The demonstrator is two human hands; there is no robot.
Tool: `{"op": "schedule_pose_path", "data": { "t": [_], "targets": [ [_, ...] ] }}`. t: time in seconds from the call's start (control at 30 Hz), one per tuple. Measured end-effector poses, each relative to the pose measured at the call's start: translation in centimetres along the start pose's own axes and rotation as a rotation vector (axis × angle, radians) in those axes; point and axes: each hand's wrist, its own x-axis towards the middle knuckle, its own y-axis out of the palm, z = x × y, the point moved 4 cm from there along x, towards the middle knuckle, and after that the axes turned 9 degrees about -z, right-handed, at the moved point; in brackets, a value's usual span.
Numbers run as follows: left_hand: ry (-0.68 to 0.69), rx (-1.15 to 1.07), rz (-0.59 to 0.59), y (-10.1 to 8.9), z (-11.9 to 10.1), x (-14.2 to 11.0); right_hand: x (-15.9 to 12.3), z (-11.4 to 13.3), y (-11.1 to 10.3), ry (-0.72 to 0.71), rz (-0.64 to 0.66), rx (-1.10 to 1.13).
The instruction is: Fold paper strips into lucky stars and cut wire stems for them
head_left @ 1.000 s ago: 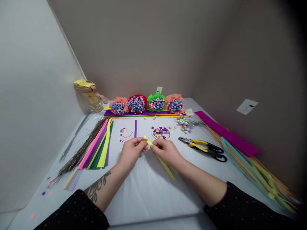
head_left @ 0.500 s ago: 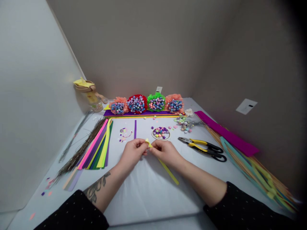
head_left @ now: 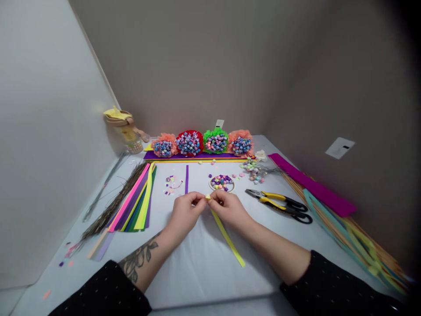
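My left hand and my right hand meet above the white table, pinching the top end of a thin yellow paper strip. The end of the strip is small and mostly hidden between my fingertips. Its long tail hangs down toward me and to the right, reaching the table near the front. A narrow purple paper strip lies just beyond my left hand, and a round dish of small paper stars sits beyond my right hand.
Fanned paper strips and dry twigs lie left. Black-and-yellow pliers lie right, before a magenta sheet and long strips. Four star-filled paper bouquets line the back. Walls bound the left, back and right.
The strip's tail now hangs longer, with its lower end further toward me. My hands have drawn closer together around its top end, and my view has shifted slightly.
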Motion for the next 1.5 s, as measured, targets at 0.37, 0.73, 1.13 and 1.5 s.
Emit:
{"op": "schedule_pose_path", "data": {
  "t": [0.37,0.73,1.13,1.5],
  "targets": [
    [-0.281,-0.301,0.032,1.1,1.3,0.0,0.2,-0.4,0.4,0.071,-0.091,0.158],
    [-0.208,-0.186,0.118,0.0,0.4,0.3,0.1,-0.2,-0.4,0.005,0.025,0.016],
    [-0.166,-0.157,0.115,-0.3,0.5,0.5,0.1,-0.8,-0.1,0.056,0.025,0.129],
    [-0.076,-0.093,0.068,0.0,0.5,0.3,0.1,-0.4,0.1,0.065,0.000,0.127]
  ]
}}
